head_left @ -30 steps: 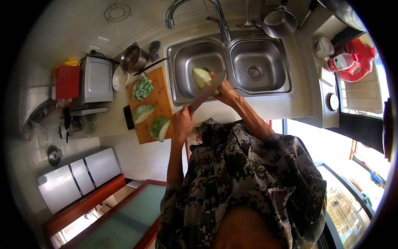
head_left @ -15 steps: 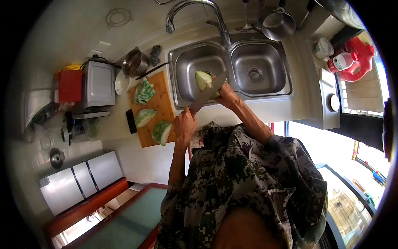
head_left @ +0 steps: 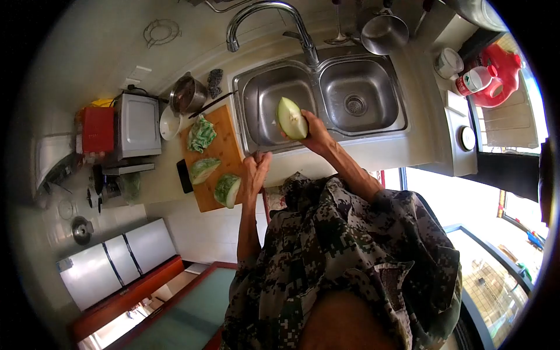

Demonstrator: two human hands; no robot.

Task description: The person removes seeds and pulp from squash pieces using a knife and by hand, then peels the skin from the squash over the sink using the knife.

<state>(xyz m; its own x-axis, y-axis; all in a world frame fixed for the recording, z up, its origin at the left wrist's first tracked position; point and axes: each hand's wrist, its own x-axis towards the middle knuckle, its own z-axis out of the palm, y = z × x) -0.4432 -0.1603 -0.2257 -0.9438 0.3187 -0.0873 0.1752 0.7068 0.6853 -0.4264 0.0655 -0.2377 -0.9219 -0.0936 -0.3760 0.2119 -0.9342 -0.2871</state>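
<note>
Over the left sink basin (head_left: 256, 111), my right hand (head_left: 318, 135) holds a peeled, pale green melon wedge (head_left: 290, 118) from its right side. Its cut face and pale core are turned up. My left hand (head_left: 255, 169) is closed in a fist at the sink's front edge, around the kitchen knife's handle; the blade cannot be made out now. Left of it, a wooden cutting board (head_left: 224, 137) bears two green-skinned melon pieces (head_left: 227, 190) and a crumpled green-and-white bundle (head_left: 202, 134).
The right basin (head_left: 361, 87) adjoins, with a faucet (head_left: 309, 52) behind. A metal pot (head_left: 188, 94), a white bowl (head_left: 171, 122) and a dark stick-like utensil (head_left: 213, 104) lie by the board. A black phone-like object (head_left: 184, 176) touches its left side. Bottles (head_left: 475, 80) stand at right.
The knife blade was lying across the wedge and is no longer visible there. My left hand has drawn back slightly to the left. My right hand has turned the wedge, showing more of it.
</note>
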